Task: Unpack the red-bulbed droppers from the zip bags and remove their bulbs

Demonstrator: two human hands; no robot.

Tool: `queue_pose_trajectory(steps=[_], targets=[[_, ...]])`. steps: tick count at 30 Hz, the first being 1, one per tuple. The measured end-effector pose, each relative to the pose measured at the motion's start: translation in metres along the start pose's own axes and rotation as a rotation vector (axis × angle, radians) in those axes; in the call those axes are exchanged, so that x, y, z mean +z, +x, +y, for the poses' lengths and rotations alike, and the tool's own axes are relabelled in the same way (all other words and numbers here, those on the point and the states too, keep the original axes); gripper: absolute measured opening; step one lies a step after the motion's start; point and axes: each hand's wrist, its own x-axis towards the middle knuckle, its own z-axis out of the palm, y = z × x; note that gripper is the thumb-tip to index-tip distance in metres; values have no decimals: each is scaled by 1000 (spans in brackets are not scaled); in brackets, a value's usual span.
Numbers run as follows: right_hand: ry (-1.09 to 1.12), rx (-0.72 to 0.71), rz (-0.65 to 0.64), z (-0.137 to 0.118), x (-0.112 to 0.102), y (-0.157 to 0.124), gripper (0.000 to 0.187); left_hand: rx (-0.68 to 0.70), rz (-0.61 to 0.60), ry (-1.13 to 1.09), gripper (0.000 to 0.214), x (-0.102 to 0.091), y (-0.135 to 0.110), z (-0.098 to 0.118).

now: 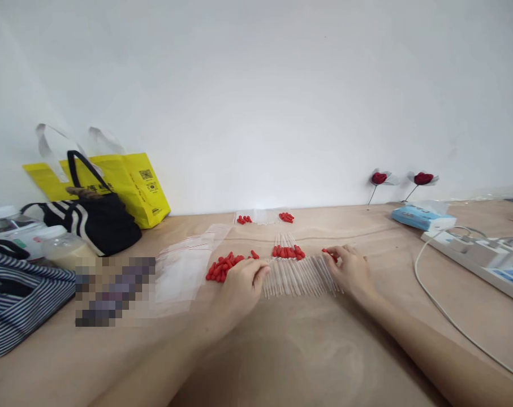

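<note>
A row of thin clear tubes [296, 276] lies side by side on the tan tabletop [290, 350]. My left hand [241, 285] rests at the row's left end, fingers curled against the tubes. My right hand [350, 270] sits at the right end, its fingertips pinched on a small red cap [329, 252]. A heap of loose red caps [222, 265] lies just left of my left hand. Several tubes fitted with red caps [288, 251] lie behind the row.
Clear zip bags [184, 271] lie to the left. Farther left stand a yellow tote [133, 183], a black striped bag [97, 220], jars and a striped pouch [14, 305]. A power strip [485, 257] with cable, a blue tissue pack [421, 216] and two red fabric roses [379, 178] are at right.
</note>
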Motion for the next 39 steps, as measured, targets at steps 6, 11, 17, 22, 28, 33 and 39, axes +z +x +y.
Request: queue_pose_trajectory(steps=[6, 11, 17, 22, 28, 33, 39], targets=[[-60, 337, -257, 27, 7, 19, 24, -273, -319, 178, 27, 19, 41, -3], [-8, 347, -283, 30, 11, 19, 23, -306, -328, 215, 23, 34, 51, -9], [117, 285, -313, 31, 18, 18, 22, -320, -303, 250, 20, 39, 50, -15], [145, 283, -308, 29, 22, 17, 26, -311, -294, 260, 22, 41, 49, -19], [99, 318, -275, 31, 16, 20, 33, -294, -287, 241, 18, 49, 63, -11], [71, 331, -244, 32, 16, 19, 42, -208, -242, 246, 28, 72, 84, 11], [44, 303, -236, 27, 17, 19, 42, -162, -195, 299, 35, 95, 93, 23]])
